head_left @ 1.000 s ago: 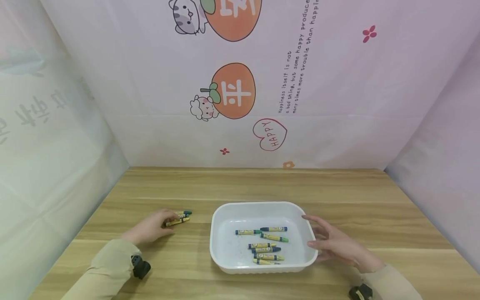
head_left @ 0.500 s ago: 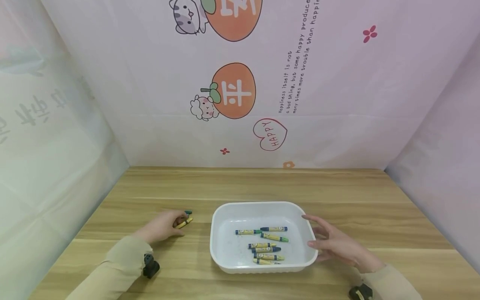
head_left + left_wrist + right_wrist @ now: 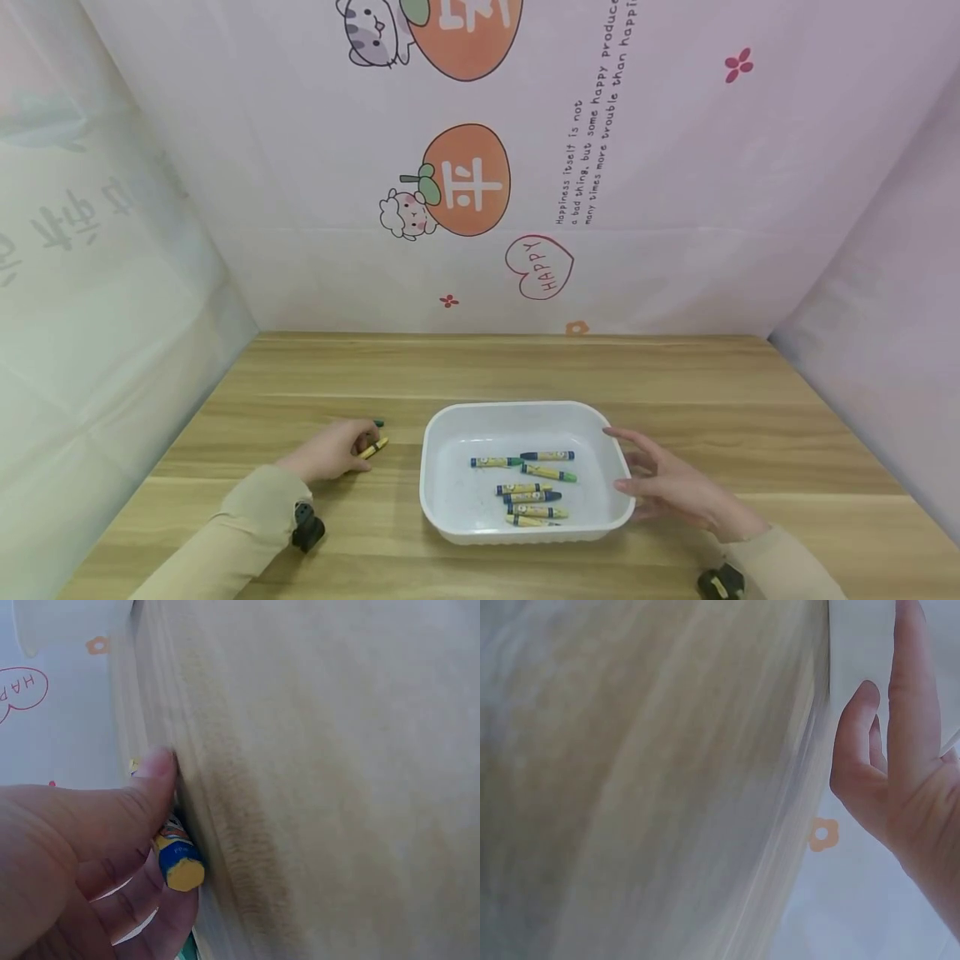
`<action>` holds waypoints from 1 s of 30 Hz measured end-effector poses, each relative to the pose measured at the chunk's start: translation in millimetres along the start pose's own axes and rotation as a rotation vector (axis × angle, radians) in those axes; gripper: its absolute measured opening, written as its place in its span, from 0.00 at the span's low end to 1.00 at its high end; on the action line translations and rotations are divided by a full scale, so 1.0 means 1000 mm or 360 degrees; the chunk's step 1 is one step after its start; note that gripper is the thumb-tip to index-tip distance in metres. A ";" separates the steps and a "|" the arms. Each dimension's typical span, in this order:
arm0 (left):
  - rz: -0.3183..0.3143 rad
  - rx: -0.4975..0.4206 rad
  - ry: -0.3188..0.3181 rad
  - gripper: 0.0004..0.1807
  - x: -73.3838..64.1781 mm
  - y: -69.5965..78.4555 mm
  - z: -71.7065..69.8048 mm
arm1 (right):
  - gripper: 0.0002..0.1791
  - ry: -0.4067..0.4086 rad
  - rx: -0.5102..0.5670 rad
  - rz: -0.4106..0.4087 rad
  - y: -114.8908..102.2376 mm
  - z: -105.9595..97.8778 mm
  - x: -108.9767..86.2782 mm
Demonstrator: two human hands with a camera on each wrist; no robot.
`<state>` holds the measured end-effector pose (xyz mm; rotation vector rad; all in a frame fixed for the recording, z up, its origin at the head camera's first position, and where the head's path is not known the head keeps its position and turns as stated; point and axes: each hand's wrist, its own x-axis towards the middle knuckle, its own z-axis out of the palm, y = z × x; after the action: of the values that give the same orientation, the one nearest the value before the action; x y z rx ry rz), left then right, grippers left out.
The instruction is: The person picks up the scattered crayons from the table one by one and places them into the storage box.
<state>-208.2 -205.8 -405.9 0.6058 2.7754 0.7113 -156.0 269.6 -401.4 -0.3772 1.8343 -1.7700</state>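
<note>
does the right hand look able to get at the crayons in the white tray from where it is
Probably yes. The right hand rests open against the white tray on its right side, the tray has no lid, and the crayons lie loose just inside with nothing over them.

Head: high, looking forward and down over the surface [image 3: 675,392].
Left wrist: pressed close to the surface [image 3: 337,787], facing 12 o'clock.
Right wrist: equally close, facing 12 o'clock.
Shared: wood grain, backdrop.
</note>
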 end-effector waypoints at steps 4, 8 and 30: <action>0.0040 0.0005 -0.0028 0.17 -0.001 0.003 -0.003 | 0.47 -0.0006 -0.0007 -0.0009 0.000 0.000 0.000; 0.0056 -0.0023 -0.0052 0.18 0.001 0.002 -0.007 | 0.46 -0.0008 -0.0001 -0.0009 0.000 -0.001 0.000; 0.0346 0.0100 -0.0058 0.13 0.033 0.084 -0.033 | 0.46 -0.0023 0.0006 -0.0018 0.003 -0.002 0.001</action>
<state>-218.9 -137.9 -338.6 0.9347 2.7335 0.6485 -157.1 271.1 -404.1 -0.3990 1.8222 -1.7737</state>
